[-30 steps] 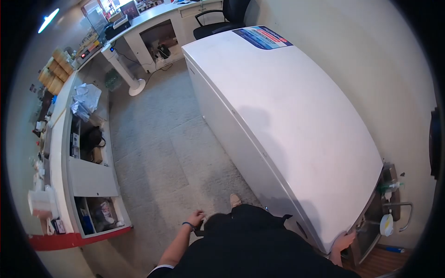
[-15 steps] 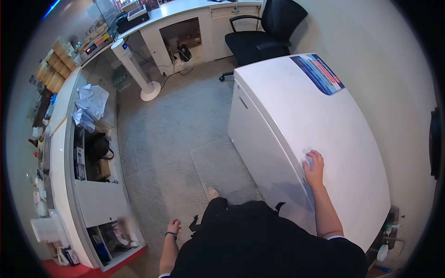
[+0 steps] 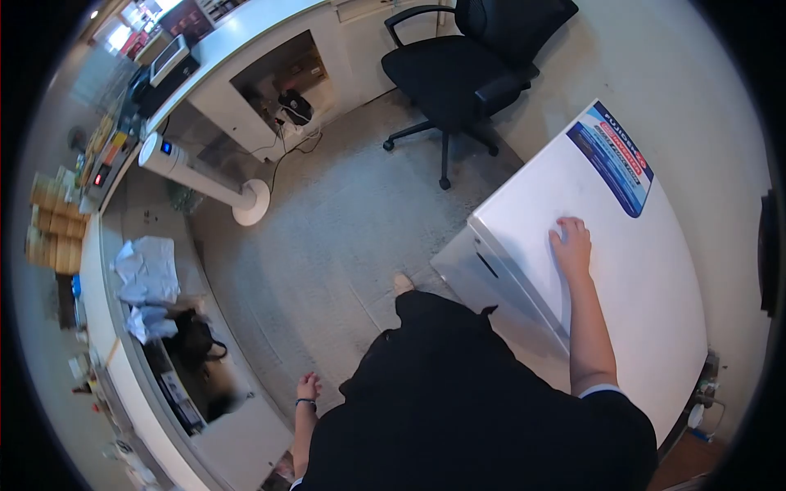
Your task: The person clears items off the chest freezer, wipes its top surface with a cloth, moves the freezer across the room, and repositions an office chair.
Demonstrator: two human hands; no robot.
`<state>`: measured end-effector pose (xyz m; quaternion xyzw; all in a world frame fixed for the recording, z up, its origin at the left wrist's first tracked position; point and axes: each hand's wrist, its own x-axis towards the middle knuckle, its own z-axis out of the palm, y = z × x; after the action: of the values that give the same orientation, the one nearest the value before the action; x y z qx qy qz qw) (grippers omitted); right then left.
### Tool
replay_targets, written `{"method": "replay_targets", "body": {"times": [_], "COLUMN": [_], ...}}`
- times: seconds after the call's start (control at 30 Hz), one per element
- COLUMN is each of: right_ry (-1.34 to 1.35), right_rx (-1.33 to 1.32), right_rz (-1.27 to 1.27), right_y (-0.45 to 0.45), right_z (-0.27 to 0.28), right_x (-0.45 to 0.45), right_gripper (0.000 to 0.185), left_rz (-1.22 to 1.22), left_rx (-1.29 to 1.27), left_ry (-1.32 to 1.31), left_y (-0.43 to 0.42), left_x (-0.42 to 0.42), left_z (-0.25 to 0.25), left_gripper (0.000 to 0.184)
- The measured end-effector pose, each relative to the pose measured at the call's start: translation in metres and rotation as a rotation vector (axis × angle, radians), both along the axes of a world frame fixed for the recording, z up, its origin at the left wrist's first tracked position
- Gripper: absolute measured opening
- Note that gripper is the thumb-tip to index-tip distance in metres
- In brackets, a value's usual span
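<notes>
My right hand (image 3: 573,243) rests on the white lid of a chest freezer (image 3: 630,303), its fingers slightly bent and apart, holding nothing. A blue and red printed label (image 3: 614,155) is stuck on the lid beyond that hand. Low at my left side hangs my left hand (image 3: 309,385), with a dark band on the wrist. Its fingers are loosely curled and apart, nothing shows in them, and it touches nothing.
A black office chair (image 3: 458,69) stands past the freezer's far end. Ahead on the left is a white tower fan (image 3: 201,180) with a cable on the floor. White cloths (image 3: 147,270) hang over the left counter (image 3: 123,368), above an open shelf holding a black bag (image 3: 196,340).
I have moved forward along the freezer, and my view has turned. My right hand is now nearer the label and the freezer's far end. My left hand still hangs at my side.
</notes>
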<state>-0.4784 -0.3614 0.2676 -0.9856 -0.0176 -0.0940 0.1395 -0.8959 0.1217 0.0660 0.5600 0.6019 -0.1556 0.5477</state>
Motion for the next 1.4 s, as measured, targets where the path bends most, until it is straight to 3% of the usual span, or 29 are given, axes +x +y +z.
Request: {"method": "replay_targets", "body": {"times": [0.13, 0.27, 0.37, 0.5, 0.57, 0.6, 0.67, 0.73, 0.8, 0.9, 1.0, 1.07, 1.1, 1.2, 1.27, 1.3, 1.4], "right_ry": [-0.001, 0.507, 0.724, 0.745, 0.961, 0.962, 0.983, 0.982, 0.827, 0.865, 1.0, 1.082, 1.167, 0.845, 0.805, 0.821, 0.55], "right_rx": [0.111, 0.334, 0.236, 0.219, 0.339, 0.329, 0.398, 0.488, 0.535, 0.599, 0.623, 0.719, 0.79, 0.668, 0.926, 1.176, 1.28], "right_rz": [0.096, 0.246, 0.315, 0.191, -0.049, 0.001, -0.043, -0.155, -0.479, -0.718, -0.892, -0.858, -0.828, -0.418, -0.57, -0.77, -1.036], "right_y": [0.07, 0.145, 0.189, 0.227, 0.251, 0.257, 0.261, 0.259, 0.265, 0.259, 0.265, 0.27, 0.273, 0.302, 0.343, 0.364, 0.418], "right_z": [-0.007, -0.012, -0.034, -0.082, -0.09, -0.105, -0.139, -0.15, -0.151, -0.158, -0.159, -0.169, -0.173, -0.19, -0.159, -0.137, -0.122], "right_x": [0.098, 0.163, 0.184, 0.187, 0.193, 0.194, 0.186, 0.189, 0.193, 0.206, 0.234, 0.259, 0.267, 0.277, 0.31, 0.325, 0.332], "right_gripper": [0.021, 0.029, 0.035, 0.037, 0.037, 0.036, 0.035, 0.035, 0.036, 0.037, 0.034, 0.032, 0.03, 0.029, 0.033, 0.036, 0.042], "left_rz": [-0.119, -0.036, -0.043, -0.195, -0.179, -0.202, -0.494, -0.525, -0.733, -0.738, -0.803, -0.935, -1.054, -1.383, -1.372, -1.472, -1.732], "left_rx": [-0.025, 0.057, -0.044, -0.036, 0.027, 0.024, 0.131, 0.083, 0.186, 0.127, 0.159, 0.03, 0.031, 0.012, -0.146, -0.15, -0.279], "left_ry": [-0.046, -0.154, -0.093, -0.085, -0.128, -0.151, -0.289, -0.446, -0.392, -0.44, -0.395, -0.482, -0.481, -0.478, -0.488, -0.41, -0.376], "left_y": [0.078, 0.149, 0.203, 0.297, 0.338, 0.364, 0.421, 0.472, 0.481, 0.464, 0.387, 0.376, 0.355, 0.303, 0.285, 0.283, 0.283], "left_x": [0.095, 0.175, 0.235, 0.332, 0.405, 0.444, 0.514, 0.594, 0.686, 0.808, 0.903, 0.956, 0.98, 1.044, 1.081, 1.102, 1.158], "left_z": [0.017, 0.014, 0.011, 0.014, 0.021, 0.015, 0.001, -0.024, -0.008, -0.015, 0.039, 0.007, 0.018, 0.046, 0.042, 0.032, -0.019], "left_gripper": [0.026, 0.027, 0.03, 0.03, 0.03, 0.03, 0.032, 0.035, 0.033, 0.032, 0.036, 0.041, 0.043, 0.046, 0.044, 0.042, 0.039]}}
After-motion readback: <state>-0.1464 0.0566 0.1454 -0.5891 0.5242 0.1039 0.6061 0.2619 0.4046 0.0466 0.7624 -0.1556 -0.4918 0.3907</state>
